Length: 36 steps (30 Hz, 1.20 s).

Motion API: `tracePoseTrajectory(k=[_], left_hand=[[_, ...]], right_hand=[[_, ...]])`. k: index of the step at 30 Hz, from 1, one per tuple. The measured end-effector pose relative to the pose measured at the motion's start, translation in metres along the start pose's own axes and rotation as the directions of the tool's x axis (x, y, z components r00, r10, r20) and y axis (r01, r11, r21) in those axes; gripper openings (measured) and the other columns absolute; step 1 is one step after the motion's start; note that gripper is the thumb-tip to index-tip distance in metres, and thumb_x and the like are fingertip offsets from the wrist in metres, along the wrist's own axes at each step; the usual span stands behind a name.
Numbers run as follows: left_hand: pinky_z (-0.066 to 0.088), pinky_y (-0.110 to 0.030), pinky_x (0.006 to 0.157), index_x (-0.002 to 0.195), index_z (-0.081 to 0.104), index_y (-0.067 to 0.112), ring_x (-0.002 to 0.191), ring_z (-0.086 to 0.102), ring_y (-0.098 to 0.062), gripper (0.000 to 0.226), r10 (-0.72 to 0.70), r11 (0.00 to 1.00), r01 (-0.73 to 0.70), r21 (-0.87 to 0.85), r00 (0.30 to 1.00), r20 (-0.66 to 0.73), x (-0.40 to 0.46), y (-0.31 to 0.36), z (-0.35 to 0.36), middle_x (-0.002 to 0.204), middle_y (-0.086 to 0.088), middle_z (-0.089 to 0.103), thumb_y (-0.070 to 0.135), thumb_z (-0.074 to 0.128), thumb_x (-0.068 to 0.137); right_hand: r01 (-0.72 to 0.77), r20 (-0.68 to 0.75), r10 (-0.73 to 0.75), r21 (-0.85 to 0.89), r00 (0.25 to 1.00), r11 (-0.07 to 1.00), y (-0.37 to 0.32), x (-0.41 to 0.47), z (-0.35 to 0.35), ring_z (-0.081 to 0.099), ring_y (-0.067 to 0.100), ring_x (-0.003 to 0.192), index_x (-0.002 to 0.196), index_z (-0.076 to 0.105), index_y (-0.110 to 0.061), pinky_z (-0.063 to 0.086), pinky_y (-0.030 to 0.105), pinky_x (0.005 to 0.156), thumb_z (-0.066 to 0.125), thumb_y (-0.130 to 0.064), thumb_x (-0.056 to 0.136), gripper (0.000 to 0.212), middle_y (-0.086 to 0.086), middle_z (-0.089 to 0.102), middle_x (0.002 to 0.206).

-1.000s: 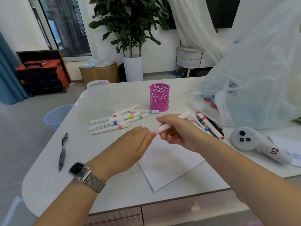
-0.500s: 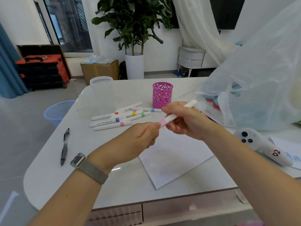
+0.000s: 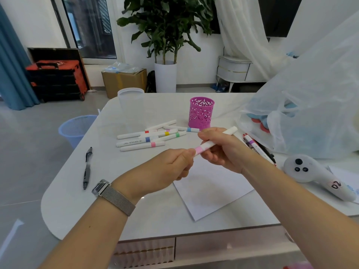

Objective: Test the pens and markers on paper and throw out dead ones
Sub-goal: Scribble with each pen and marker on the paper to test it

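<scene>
The person held a white marker with a pink band [image 3: 208, 146] in the air above the white glossy worktop [image 3: 136, 214], just over the white sheet of paper [image 3: 211, 193]. The right hand [image 3: 221, 150] had its fingers curled round the marker's barrel, and the far end of the marker stuck out toward 1 o'clock. The left hand [image 3: 169, 167], with a metal mesh watch [image 3: 113, 197] on the wrist, pinched the near end of the marker beside the pink band; I could not tell if the cap was on or partly off.

At 11 o'clock from the hands lay a loose group of white markers with coloured bands [image 3: 149, 137], flat on the worktop and touching each other. Behind them, at 12 o'clock, stood a pink perforated pen cup [image 3: 201, 112], upright. A black pen [image 3: 87, 167] lay alone at 9 o'clock, near the worktop's edge. A second bunch of pens [image 3: 256, 146] lay at 3 o'clock, just beside a big translucent plastic bag [image 3: 310, 105]. On the floor at 10 o'clock stood a light blue mesh waste basket [image 3: 75, 129].
</scene>
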State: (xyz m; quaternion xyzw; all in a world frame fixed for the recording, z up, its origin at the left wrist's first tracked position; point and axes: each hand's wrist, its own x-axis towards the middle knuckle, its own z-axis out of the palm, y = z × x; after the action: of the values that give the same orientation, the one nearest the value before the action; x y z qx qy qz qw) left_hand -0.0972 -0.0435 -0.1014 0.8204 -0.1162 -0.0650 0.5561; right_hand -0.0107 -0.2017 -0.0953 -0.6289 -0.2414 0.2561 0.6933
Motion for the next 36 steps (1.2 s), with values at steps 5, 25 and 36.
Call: tracePoseTrajectory(k=[5, 25, 36], left_hand=[[0.031, -0.015, 0.052, 0.064, 0.039, 0.017, 0.05, 0.031, -0.004, 0.04, -0.001, 1.0, 0.001, 0.003, 1.0, 0.006, -0.001, 0.0, 0.0, 0.05, 0.015, 0.035, 0.027, 0.029, 0.102], [0.03, -0.028, 0.06, 0.062, 0.037, 0.019, 0.059, 0.031, -0.017, 0.039, -0.019, 0.974, 0.039, 0.225, 0.996, -0.091, -0.005, -0.011, -0.012, 0.054, 0.009, 0.037, 0.03, 0.039, 0.099], [0.035, -0.024, 0.069, 0.071, 0.047, 0.025, 0.061, 0.041, -0.003, 0.034, -0.194, 0.957, 0.185, 0.224, 0.981, 0.02, -0.011, -0.006, 0.006, 0.063, 0.016, 0.043, 0.036, 0.033, 0.1]], right_hand=[[0.008, 0.001, -0.008, -0.002, 1.0, 1.0, 0.002, 0.001, -0.001, 0.036, 0.012, 0.031, 0.047, 0.054, -0.006, 0.02, 0.018, 0.035, 0.044, -0.008, 0.095, 0.049, 0.008, 0.047, 0.04], [0.007, -0.122, 0.006, 0.106, 0.993, 0.994, 0.005, 0.004, -0.018, 0.026, 0.007, 0.027, 0.037, 0.046, -0.018, 0.016, 0.014, 0.03, 0.039, -0.01, 0.095, 0.06, -0.002, 0.033, 0.034], [-0.038, -0.342, 0.084, 0.137, 0.936, 0.99, 0.019, 0.005, -0.037, 0.045, 0.011, 0.038, 0.066, 0.052, -0.007, 0.034, 0.017, 0.036, 0.052, -0.014, 0.093, 0.028, 0.005, 0.052, 0.046]])
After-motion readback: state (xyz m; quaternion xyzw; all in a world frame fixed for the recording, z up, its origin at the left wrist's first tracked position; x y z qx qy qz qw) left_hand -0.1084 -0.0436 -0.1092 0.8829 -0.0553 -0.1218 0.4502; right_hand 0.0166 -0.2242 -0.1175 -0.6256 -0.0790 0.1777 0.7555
